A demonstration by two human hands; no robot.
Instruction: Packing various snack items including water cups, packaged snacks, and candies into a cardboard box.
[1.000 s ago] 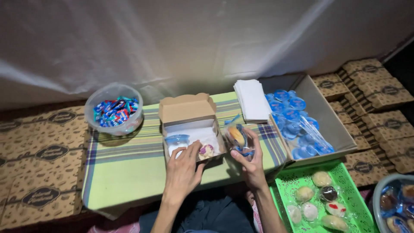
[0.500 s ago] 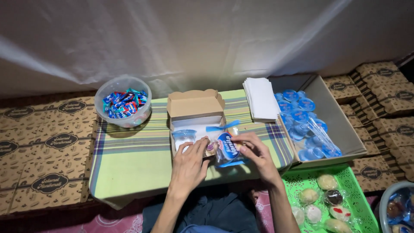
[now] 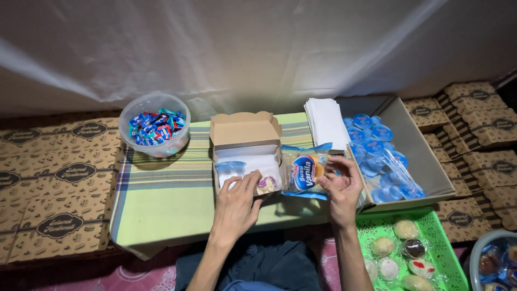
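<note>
one head camera looks steeply down, close over the table.

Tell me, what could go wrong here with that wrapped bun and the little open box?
The right hand holds the wrapped bun by one end, outside the small box, so it might slip onto the striped cloth. The box already holds a water cup and a small cake under the left hand; squeezing the bun in could squash the cake.

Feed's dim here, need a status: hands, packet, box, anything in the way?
Left hand resting on small cake in open box. Right hand gripping wrapped bread packet beside box. Nothing in the way.
</note>
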